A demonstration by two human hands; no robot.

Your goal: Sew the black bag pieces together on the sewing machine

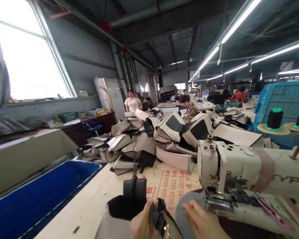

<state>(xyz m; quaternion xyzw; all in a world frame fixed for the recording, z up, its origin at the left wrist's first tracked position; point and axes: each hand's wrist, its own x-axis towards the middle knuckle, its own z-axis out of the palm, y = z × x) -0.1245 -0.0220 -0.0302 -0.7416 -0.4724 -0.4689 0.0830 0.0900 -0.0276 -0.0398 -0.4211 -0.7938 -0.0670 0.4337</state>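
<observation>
At the bottom centre, my left hand (142, 221) is closed around the black trim of a handbag, next to a gold-coloured metal fitting. The handbag (108, 223) has a beige body with a black flap (134, 191) and a narrow black strap standing up behind it; its lower part is cut off by the picture edge. To the right, my right hand (201, 221) has its fingers stretched out over a round grey plate (181, 207), with nothing visible in it. Close beside that hand stands a cream sewing machine (239, 166) with a pink tool lying on it.
A large heap of beige and black bags (149, 142) covers the far part of the plywood table (72, 212). A blue bin (59, 192) stands on the left. Thread spools (274, 119) and a blue crate (276, 99) are on the right. Several people are farther back.
</observation>
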